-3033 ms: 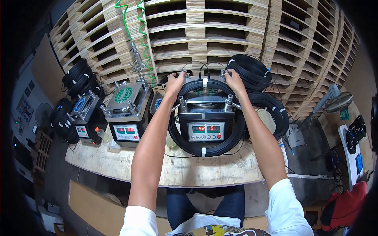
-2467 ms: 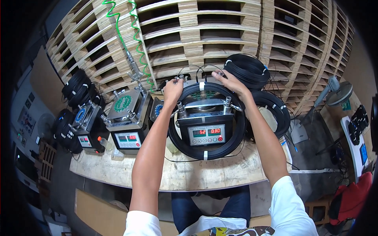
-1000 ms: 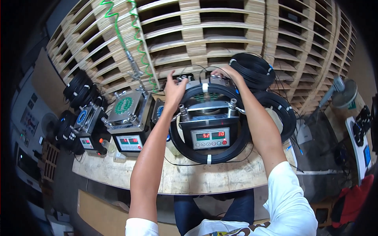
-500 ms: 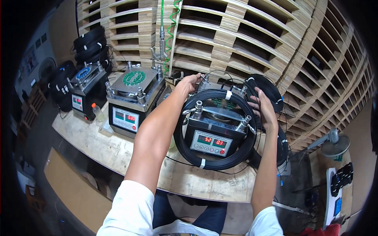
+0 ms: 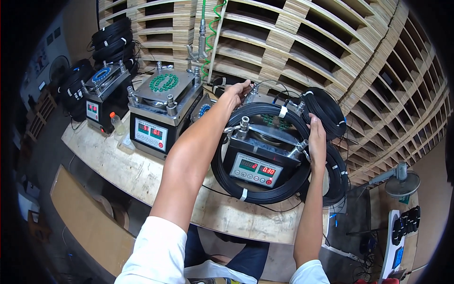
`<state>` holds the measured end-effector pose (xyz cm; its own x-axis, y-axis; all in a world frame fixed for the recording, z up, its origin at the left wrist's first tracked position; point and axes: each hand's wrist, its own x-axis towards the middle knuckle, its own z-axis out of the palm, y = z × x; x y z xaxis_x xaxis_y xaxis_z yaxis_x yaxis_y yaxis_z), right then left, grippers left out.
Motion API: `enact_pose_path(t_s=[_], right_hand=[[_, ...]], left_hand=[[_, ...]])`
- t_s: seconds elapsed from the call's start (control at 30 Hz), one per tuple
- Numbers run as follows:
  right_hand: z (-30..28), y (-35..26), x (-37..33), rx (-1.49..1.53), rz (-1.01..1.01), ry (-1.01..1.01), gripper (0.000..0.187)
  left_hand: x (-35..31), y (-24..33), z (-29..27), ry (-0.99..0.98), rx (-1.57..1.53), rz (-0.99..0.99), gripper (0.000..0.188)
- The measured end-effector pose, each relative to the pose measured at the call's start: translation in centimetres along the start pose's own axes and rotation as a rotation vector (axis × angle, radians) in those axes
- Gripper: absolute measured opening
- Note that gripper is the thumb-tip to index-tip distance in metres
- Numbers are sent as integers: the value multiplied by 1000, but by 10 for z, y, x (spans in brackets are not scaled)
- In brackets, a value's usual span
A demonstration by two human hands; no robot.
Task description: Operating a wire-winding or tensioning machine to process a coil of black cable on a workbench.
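Observation:
A large coil of black cable (image 5: 261, 194), bound with white ties, stands tilted against the front of the right-hand bench machine (image 5: 258, 164), encircling its lit panel. My left hand (image 5: 240, 92) reaches over to the machine's back left post (image 5: 253, 90), its fingers bent together; what they hold is hidden. A thin black cable arcs rightward from near there. At the coil's right side my right hand (image 5: 317, 137) has its fingers closed against the ring, beside the machine's front right clamp post (image 5: 299, 148). Part of its grip is hidden.
To the left stand a second machine (image 5: 163, 116) with a green ring of fittings and a smaller one (image 5: 101, 92) with a blue ring. A bottle with an orange cap (image 5: 117, 124) is between them. More black coils (image 5: 326, 111) lie right; wooden pallets (image 5: 279, 42) rise behind.
My right hand has moved in against the coil, and its spread fingers have come together. My left hand remains near the back left post. The panel readings have changed; the view has shifted slightly.

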<state>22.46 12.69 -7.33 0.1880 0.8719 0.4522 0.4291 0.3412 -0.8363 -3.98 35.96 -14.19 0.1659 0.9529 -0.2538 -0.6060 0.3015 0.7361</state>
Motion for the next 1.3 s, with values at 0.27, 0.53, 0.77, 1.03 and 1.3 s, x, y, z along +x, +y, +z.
enact_pose_path(t_s=[0.27, 0.53, 0.77, 1.03, 1.3], right_hand=[[-11, 4, 3, -88, -28, 33, 54], [-5, 7, -1, -176, -38, 78, 55], [0, 3, -2, -147, -43, 54, 51], [-9, 11, 6, -204, -66, 73, 47], [-3, 9, 2, -214, -96, 109, 45]], left_hand=[[-69, 13, 79, 640, 652, 252, 23], [-40, 9, 69, -85, 576, -128, 86], [-38, 12, 39, -72, 1012, 190, 81], [-194, 22, 27, 171, 1023, 1329, 32], [-278, -13, -23, -158, 1512, 1457, 15]])
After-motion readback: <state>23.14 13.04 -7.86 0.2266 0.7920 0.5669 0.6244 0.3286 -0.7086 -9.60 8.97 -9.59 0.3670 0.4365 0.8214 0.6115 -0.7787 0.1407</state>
